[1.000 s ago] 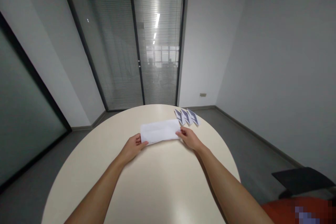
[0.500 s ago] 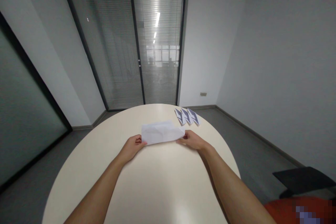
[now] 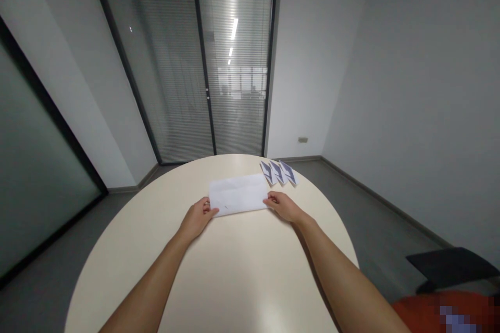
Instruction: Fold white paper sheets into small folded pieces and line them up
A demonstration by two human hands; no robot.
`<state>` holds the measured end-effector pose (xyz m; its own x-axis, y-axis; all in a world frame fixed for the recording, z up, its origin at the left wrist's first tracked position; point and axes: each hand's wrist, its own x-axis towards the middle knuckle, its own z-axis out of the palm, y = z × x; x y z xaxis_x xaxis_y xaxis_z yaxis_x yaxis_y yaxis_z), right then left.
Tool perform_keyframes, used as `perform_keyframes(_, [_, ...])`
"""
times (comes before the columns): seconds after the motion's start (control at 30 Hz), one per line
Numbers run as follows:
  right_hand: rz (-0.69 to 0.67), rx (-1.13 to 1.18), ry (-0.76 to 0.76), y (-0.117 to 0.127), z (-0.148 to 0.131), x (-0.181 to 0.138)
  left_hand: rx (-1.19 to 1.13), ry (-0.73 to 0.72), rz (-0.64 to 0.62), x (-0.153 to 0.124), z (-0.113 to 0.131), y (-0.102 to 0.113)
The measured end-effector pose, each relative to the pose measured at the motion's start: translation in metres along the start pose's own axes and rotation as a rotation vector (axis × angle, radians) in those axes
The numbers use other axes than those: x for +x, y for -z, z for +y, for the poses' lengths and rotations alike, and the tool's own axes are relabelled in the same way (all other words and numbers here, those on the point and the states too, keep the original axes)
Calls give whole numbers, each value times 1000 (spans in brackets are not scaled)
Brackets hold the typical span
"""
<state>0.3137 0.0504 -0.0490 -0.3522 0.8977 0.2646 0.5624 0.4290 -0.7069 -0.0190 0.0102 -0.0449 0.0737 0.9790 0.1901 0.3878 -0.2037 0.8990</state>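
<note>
A white sheet of paper [image 3: 238,195], wider than it is deep, spans the gap between my two hands over the far half of the round table [image 3: 219,270]. My left hand [image 3: 198,214] pinches its near left corner, thumb on top. At the near right corner my right hand [image 3: 284,206] grips the sheet between thumb and curled fingers. Just beyond the right hand, three folded paper pieces [image 3: 278,172] with dark bluish faces and white edges lie in an overlapping row.
A black chair part [image 3: 455,266] and a red surface [image 3: 425,312] are at the lower right, beside the table. Glass doors with blinds [image 3: 238,114] stand behind the table, and a plain wall [image 3: 422,88] rises on the right.
The paper's right end, slanted and creased before, now shows as a straight-edged rectangle. My right hand has shifted slightly left and its thumb lies on the sheet. My left hand has barely moved.
</note>
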Motion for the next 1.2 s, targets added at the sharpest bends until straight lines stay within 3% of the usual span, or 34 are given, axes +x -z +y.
perform_keyframes(0.47, [108, -40, -17, -11, -4, 4, 289, -53, 77, 2, -14, 0])
perform_keyframes(0.6, [121, 0, -23, -13, -2, 4, 278, -66, 86, 3, -14, 1])
perform_keyframes(0.8, [15, 141, 6, -12, 8, 2, 276, -64, 82, 2, -16, 1])
perform_keyframes(1.03, [43, 127, -37, -11, 12, 4, 112, -50, -5, 4, -20, 4])
perform_keyframes(1.2, [38, 135, -60, -11, 13, 6, 134, -62, 52, 8, -24, 5])
